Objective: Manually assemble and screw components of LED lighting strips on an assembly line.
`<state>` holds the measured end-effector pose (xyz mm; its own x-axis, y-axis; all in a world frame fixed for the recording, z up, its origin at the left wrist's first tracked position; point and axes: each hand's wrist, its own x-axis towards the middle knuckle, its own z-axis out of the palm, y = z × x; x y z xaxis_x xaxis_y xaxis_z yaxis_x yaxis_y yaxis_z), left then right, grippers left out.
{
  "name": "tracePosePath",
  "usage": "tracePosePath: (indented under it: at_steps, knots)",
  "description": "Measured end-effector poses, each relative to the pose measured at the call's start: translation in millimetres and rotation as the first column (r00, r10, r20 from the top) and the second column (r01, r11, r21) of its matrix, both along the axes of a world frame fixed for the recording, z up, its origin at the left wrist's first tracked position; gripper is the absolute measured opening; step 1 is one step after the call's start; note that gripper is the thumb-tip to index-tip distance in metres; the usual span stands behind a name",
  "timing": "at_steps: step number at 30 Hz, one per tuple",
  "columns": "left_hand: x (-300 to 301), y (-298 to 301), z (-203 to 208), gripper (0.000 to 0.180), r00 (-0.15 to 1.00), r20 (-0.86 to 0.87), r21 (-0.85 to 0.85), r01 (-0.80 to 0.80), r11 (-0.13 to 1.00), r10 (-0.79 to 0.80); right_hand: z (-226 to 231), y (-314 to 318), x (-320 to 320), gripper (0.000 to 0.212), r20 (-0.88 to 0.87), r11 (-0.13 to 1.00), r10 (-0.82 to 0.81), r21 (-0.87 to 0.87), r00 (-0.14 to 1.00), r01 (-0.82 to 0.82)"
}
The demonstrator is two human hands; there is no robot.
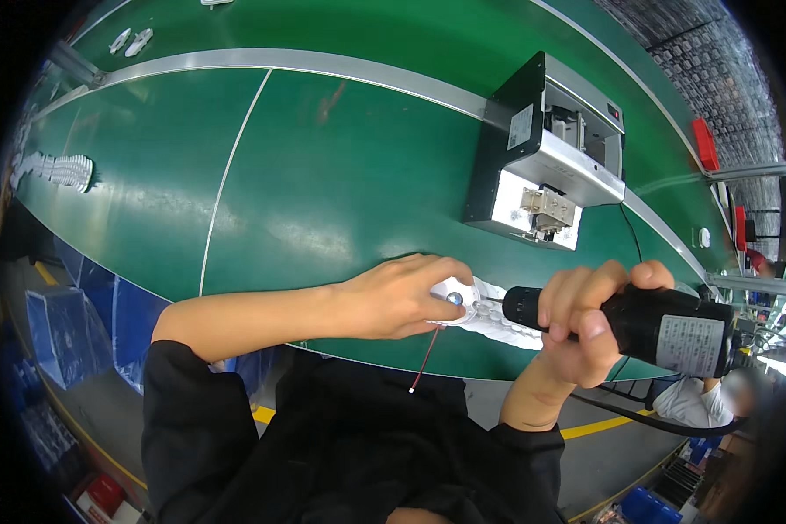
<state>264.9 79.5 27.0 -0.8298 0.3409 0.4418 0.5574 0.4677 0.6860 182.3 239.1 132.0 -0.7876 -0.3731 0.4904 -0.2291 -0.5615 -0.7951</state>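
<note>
My left hand (402, 297) is closed on a small white plastic part (452, 295) with a round bluish lens-like centre. A thin red and dark wire (426, 356) with a small white connector hangs from it over the table's front edge. In my right hand (585, 323) is a black electric screwdriver (664, 330), held sideways with its tip pointing left. The bit reaches the right side of the white part; whether it touches a screw I cannot tell. Under and beside the tip lies a row of similar white parts (505, 325), partly hidden by the screwdriver.
A black and silver bench machine (541, 157) stands at the back right of the green table (323, 175). Another row of white parts (61, 170) lies far left. Blue bins (131, 323) stand below the left edge. A black cable (646, 423) trails from the screwdriver. A co-worker (694, 402) is at far right.
</note>
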Motion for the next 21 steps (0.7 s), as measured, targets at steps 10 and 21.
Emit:
tracePosePath:
  at_steps: [10, 21]
  knots:
    - [1, -1, 4, 0.025, 0.999, 0.046, 0.012, 0.019, 1.0, -0.02, -16, -7, 1, 0.043, 0.017, 0.995, 0.031, 0.096, 0.999, -0.033]
    - [-5, -3, 1, 0.032, 0.999, -0.016, -0.027, 0.049, 0.998, -0.05, -18, -1, 4, 0.045, -0.039, 0.945, 0.09, 0.32, 0.995, -0.073]
